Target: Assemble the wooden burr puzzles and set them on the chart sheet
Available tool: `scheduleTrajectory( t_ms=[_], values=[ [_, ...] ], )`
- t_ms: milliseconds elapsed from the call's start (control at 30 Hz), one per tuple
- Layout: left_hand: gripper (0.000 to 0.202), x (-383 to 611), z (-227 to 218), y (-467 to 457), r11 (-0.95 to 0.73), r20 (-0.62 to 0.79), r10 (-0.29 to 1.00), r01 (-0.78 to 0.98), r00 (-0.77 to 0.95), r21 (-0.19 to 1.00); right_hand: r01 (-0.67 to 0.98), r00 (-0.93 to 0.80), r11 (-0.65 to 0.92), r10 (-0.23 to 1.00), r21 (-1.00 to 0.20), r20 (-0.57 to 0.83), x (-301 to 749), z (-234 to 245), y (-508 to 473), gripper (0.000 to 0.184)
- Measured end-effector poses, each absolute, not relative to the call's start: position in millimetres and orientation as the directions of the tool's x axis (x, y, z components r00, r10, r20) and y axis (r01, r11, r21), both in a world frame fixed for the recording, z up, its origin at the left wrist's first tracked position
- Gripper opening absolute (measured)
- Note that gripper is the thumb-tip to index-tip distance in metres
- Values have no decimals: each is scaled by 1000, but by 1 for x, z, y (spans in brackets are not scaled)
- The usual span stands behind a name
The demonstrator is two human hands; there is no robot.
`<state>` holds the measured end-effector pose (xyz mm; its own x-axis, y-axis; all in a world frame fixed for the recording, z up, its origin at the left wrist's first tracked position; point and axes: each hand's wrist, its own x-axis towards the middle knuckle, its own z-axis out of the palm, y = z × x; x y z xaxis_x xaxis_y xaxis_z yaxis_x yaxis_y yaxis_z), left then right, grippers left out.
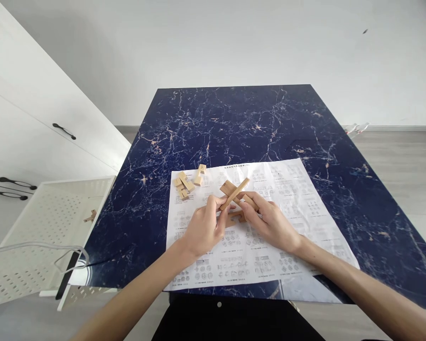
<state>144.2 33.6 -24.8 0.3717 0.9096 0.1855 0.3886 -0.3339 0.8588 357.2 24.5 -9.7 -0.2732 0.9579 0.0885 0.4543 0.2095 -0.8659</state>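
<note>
Both hands meet over a white instruction sheet (pixel 270 265) printed with small diagrams. My left hand (pixel 208 225) pinches a slim wooden stick (pixel 239 188) that points up and to the right. Closed around a small wooden block (pixel 250 202) is my right hand (pixel 271 220). Another flat wooden piece (pixel 227 187) crosses behind the stick, and a notched wooden piece (pixel 236 217) shows below, between the hands. Fingers hide where these pieces meet, so I cannot tell whether they are joined. At the sheet's upper left lie several loose wooden puzzle pieces (pixel 186 182), some overlapping.
The sheet lies on a dark blue marbled table (pixel 227 123). Left of it stands a white perforated basket (pixel 31 227) with a small wooden piece (pixel 90 216) in it. A pale cable (pixel 39 245) runs in from the left, near white cabinets (pixel 31 104).
</note>
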Motion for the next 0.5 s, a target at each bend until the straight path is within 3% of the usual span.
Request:
scheduleTrajectory(
  t_ms=[300,500],
  values=[
    [7,141,-29,36,-453,255,866,461,430,763,459,-276,200,958,-866,75,358,-6,25,30],
    [11,144,-21,37,-408,234,881,409,411,816,436,-258,169,964,-884,57,357,-7,24,33]
  ],
)
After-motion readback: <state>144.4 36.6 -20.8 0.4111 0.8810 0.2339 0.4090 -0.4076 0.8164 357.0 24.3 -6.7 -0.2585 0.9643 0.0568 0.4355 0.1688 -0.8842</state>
